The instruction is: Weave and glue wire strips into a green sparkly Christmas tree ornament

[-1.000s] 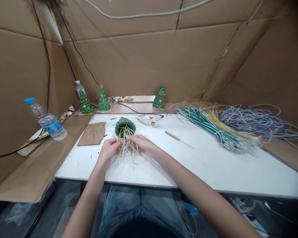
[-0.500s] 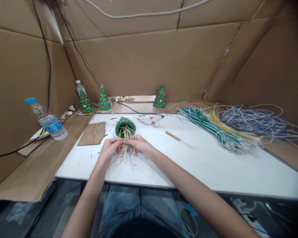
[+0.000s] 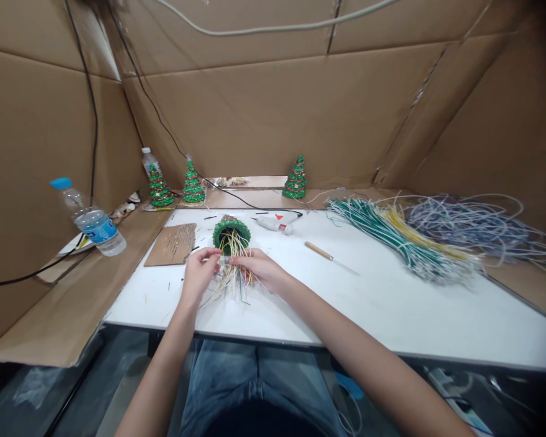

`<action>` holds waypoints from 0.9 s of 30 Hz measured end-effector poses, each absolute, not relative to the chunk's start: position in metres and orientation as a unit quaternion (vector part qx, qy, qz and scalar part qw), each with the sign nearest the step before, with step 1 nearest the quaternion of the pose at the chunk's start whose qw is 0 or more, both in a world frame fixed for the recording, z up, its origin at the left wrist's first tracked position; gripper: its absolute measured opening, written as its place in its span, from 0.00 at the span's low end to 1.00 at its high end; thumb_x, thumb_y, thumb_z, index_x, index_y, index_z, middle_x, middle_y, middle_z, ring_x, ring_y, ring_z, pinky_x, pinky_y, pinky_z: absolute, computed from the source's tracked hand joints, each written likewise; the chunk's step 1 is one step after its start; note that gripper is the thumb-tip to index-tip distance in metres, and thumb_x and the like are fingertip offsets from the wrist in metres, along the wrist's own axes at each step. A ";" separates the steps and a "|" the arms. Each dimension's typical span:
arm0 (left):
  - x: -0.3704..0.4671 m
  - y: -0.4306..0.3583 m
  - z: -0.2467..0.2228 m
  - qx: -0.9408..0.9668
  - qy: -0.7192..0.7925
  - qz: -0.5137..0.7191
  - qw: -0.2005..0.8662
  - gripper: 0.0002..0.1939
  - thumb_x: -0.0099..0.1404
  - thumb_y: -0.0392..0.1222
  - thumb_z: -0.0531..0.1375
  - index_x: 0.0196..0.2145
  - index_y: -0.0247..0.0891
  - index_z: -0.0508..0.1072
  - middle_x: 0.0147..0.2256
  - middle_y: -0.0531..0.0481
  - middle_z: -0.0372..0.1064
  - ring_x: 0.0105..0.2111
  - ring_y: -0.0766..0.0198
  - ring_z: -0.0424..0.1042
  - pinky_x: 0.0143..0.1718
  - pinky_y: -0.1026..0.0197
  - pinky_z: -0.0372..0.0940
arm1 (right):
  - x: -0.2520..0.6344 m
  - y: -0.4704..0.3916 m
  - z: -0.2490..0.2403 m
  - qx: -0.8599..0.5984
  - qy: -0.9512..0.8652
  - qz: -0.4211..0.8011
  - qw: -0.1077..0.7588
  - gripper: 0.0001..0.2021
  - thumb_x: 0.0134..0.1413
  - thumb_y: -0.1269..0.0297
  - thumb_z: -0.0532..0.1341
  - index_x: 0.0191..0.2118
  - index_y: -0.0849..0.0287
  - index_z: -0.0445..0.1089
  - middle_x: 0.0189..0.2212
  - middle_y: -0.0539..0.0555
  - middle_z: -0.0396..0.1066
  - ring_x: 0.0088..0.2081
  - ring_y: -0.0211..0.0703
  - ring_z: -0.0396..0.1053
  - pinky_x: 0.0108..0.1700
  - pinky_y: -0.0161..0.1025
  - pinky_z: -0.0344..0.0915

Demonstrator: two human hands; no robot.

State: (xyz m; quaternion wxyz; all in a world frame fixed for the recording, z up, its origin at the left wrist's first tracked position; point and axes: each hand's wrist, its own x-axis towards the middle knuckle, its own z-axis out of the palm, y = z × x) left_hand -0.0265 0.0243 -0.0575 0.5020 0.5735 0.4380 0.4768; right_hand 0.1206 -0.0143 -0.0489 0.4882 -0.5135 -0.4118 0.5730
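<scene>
A green beaded tree (image 3: pixel 232 233) lies on its side on the white table, its open base facing me. Yellow and white wires (image 3: pixel 235 276) spill out of that base toward the front edge. My left hand (image 3: pixel 201 268) is at the left of the wires, with thumb and forefinger pinched at a small pale piece (image 3: pixel 224 260). From the right, my right hand (image 3: pixel 258 266) closes its fingers on the wires, its thumb near the same piece.
Behind stand three small green trees, one of them at centre (image 3: pixel 295 178). A glue gun (image 3: pixel 273 224), an awl (image 3: pixel 319 249) and a cardboard piece (image 3: pixel 169 245) lie around. Wire bundles (image 3: pixel 395 237) fill the right; a water bottle (image 3: pixel 99 229) stands left.
My hands have drawn slightly apart, and a small pale piece now shows between the fingertips. The view has shifted slightly.
</scene>
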 end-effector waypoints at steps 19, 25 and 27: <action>-0.027 0.030 -0.045 0.644 0.502 0.414 0.401 0.09 0.47 0.42 0.62 0.22 0.33 0.77 0.22 0.51 0.72 0.26 0.63 0.67 0.26 0.65 0.57 | 0.122 -0.016 -0.048 -0.512 -0.407 0.578 0.487 0.05 0.42 0.70 0.65 0.24 0.64 0.69 0.13 0.44 0.60 0.13 0.29 0.54 0.14 0.30 0.49; -0.023 0.046 -0.014 0.617 0.491 0.353 0.503 0.09 0.47 0.42 0.62 0.22 0.32 0.75 0.20 0.50 0.71 0.16 0.71 0.61 0.19 0.66 0.55 | 0.120 -0.016 -0.044 -0.518 -0.392 0.584 0.487 0.05 0.44 0.72 0.63 0.23 0.63 0.66 0.12 0.44 0.59 0.14 0.29 0.54 0.14 0.29 0.50; -0.021 0.051 -0.009 0.608 0.490 0.323 0.535 0.09 0.47 0.42 0.63 0.23 0.31 0.75 0.22 0.47 0.74 0.16 0.71 0.64 0.20 0.66 0.59 | 0.119 -0.017 -0.042 -0.519 -0.387 0.586 0.487 0.04 0.45 0.72 0.62 0.24 0.63 0.67 0.13 0.45 0.61 0.14 0.29 0.55 0.14 0.29 0.51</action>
